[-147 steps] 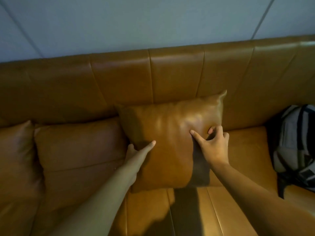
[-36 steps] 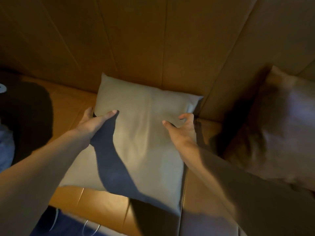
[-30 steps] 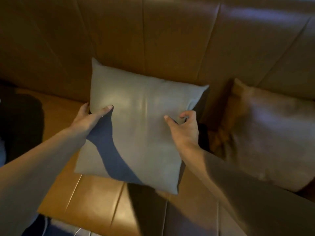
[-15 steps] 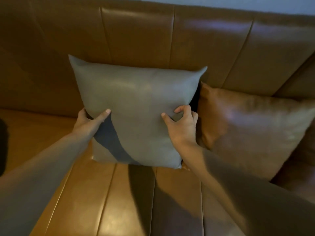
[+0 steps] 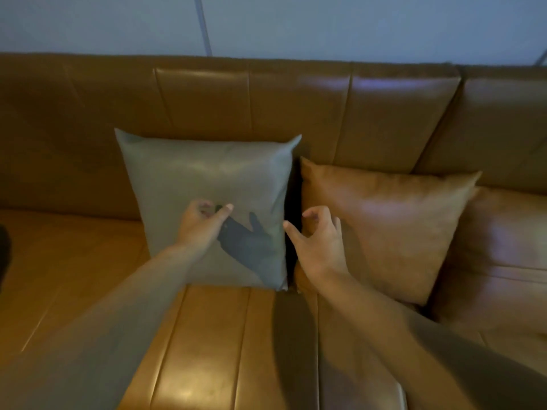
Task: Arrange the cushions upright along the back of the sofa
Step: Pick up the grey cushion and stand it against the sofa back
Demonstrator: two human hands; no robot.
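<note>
Both hands have released the grey cushion; left hand now hovers before its face; right hand has withdrawn beside its right edge, fingers spread.

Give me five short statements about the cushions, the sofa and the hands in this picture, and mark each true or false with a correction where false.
1. The grey cushion stands upright against the sofa backrest. True.
2. The grey cushion lies flat on the seat. False: it stands on its lower edge.
3. A brown cushion sits to the right of the grey one. True.
4. The right hand grips the grey cushion's top corner. False: it is open, beside that cushion's right edge, low down.
5. The left hand is on the backrest. False: it is in front of the grey cushion's face.
</note>
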